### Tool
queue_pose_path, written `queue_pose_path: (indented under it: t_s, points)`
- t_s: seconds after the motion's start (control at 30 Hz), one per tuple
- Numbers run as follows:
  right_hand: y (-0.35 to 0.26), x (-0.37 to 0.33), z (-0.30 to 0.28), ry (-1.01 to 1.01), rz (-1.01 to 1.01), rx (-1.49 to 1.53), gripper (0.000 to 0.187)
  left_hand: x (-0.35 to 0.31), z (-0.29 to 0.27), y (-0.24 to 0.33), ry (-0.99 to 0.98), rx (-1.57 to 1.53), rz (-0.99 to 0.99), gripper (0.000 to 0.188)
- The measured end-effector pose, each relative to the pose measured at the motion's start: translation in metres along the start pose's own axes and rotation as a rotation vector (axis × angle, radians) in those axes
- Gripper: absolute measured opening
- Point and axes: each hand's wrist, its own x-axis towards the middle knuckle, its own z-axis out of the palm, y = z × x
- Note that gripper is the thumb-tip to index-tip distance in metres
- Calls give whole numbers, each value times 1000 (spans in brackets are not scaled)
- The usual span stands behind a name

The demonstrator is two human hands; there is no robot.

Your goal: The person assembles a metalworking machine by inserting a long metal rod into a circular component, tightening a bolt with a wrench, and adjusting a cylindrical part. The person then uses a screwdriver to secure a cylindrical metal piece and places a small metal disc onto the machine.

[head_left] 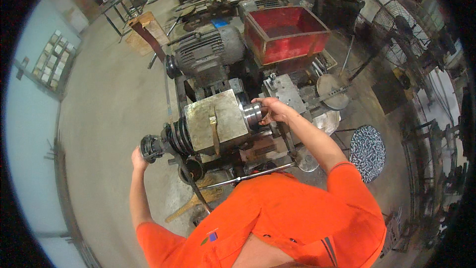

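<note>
In front of me stands a lathe-like machine with a boxy metal headstock (208, 114). At its left end, my left hand (139, 160) grips the outer side of a black round fitting (151, 148); some fingers are hidden behind it. At the right end, my right hand (273, 110) is curled round the end of the shiny stepped spindle (252, 112). The fingers and thumb close at the spindle's face, and any small part inside them is hidden. A brush (214, 128) lies across the headstock top. Black belt pulleys (179, 138) sit between the left fitting and the headstock.
Behind the headstock are a large motor (210, 49) and a red metal bin (287, 34). A flat drilled plate (286, 93) lies right of the spindle. A patterned stool (367, 153) and a fan (400, 30) stand right. A broom (196, 202) lies low on the floor.
</note>
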Motion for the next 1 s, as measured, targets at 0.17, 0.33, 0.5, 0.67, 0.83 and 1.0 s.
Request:
queue_pose_path:
  t_s: [0.17,0.33,0.5,0.67,0.83,1.0]
  points:
    - [16,9,-4,22,-215,44,30,-5,7,-14,88,73,7,34]
    - [-1,-12,15,27,-69,-411,54,-9,6,-15,9,7,-94,39]
    - [-1,-3,4,-39,0,-83,37,-4,8,-10,72,39,-55,39]
    - [10,4,5,49,-109,30,20,-4,10,-13,94,50,-53,37]
    - [9,-3,-6,13,-138,-56,41,4,9,3,-6,11,-108,35]
    - [-7,-17,16,-1,29,-278,52,-3,22,-27,39,-55,-106,35]
